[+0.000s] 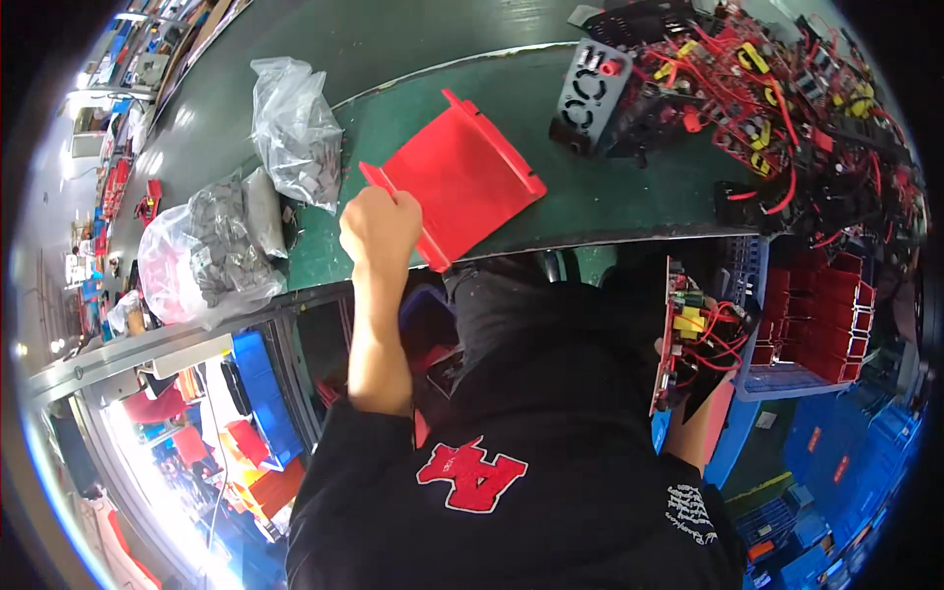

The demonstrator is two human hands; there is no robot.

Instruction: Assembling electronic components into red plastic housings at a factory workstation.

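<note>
A red U-shaped metal cover (460, 169) lies tilted on the green bench mat, its raised flanges along two sides. My left hand (382, 226) is closed in a fist over the cover's near-left flange; its fingertips are hidden beneath the knuckles. Low at my right side, off the bench, a circuit board (685, 329) with red wires and a yellow part is held on edge. It is in my right hand (660, 346), which is almost wholly hidden behind the board; only a fingertip shows at its edge.
Clear bags (298, 138) of small grey pieces lie at the bench's left. A silver vented metal panel (590, 96) stands at the back right, beside a large heap of wired circuit boards (762, 108). Below right is a blue crate (755, 324) with red metal parts (811, 315).
</note>
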